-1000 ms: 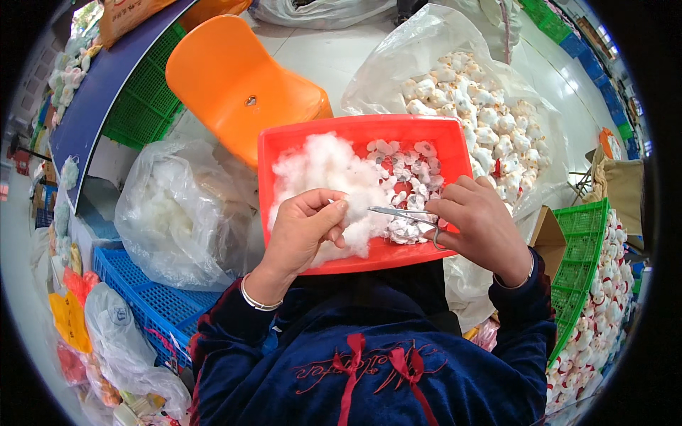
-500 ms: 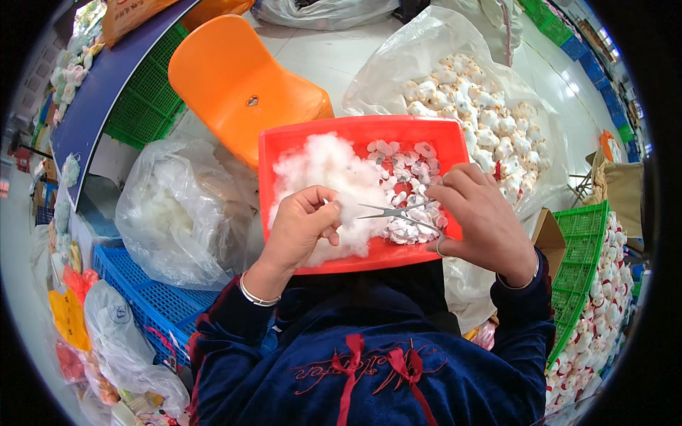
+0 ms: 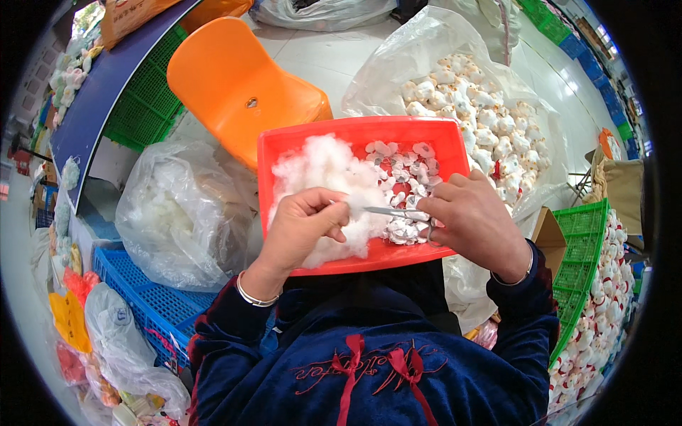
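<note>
Gripping a scissor-like tool (image 3: pixel 389 211), right fingers (image 3: pixel 436 206) point it toward pinched left fingers (image 3: pixel 332 213).

Slim silver scissors (image 3: pixel 395 212), blades almost together, hung sideways over a shallow red tray (image 3: pixel 362 126), tips pointing left toward the loose, fluffy white stuffing (image 3: pixel 323 169) heaped in its left part; small whitish pieces (image 3: pixel 405 231) lay crowded in the right.

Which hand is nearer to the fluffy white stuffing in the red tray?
Left. The left hand is over the lower-left part of the stuffing; the right hand, holding scissors, is off to its right, over the tray's right edge.
</note>
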Motion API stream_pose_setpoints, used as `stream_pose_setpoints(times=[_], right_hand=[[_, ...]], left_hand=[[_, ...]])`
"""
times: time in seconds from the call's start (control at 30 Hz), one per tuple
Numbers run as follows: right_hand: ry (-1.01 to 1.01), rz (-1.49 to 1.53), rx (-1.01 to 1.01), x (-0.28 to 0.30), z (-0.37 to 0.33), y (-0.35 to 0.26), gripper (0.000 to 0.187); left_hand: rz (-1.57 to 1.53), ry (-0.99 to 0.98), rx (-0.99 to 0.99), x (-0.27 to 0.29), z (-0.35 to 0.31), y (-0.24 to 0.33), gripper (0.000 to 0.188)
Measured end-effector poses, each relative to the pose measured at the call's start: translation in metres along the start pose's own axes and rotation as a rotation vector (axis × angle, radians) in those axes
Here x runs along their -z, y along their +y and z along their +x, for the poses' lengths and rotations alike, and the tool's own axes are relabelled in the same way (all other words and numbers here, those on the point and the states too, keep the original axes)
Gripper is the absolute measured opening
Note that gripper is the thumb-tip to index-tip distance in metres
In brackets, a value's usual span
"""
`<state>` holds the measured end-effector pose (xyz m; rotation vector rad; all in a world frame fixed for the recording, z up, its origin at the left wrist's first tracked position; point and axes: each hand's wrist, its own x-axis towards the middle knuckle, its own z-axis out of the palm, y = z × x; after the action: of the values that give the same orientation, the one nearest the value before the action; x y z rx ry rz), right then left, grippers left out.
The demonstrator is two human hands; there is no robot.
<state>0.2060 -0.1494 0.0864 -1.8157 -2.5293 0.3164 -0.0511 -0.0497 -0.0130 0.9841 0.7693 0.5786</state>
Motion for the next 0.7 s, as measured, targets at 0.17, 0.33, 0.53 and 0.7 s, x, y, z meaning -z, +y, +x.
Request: stream_pose_setpoints(times=[0.17,0.33,0.53,0.7], right_hand=[[-0.025,0.129,0.003,-0.014,-0.001,0.003,0.036],[0.144,0.187,-0.020,0.003,-0.006,0.009,0.048],[0.128,0.076,0.008,-0.005,0.002,0.006,0.042],[0.067,0.083,-0.040,-0.006,0.000,0.004,0.031]], left_hand=[[0.089,-0.075,-0.031,-0.004,0.000,-0.001,0.014],[0.326,0.042,-0.155,-0.001,-0.003,-0.005,0.016],[0.444,0.047,-0.222,-0.005,-0.009,0.000,0.018],[0.338,0.043,-0.182,-0.007,-0.009,0.003,0.020]])
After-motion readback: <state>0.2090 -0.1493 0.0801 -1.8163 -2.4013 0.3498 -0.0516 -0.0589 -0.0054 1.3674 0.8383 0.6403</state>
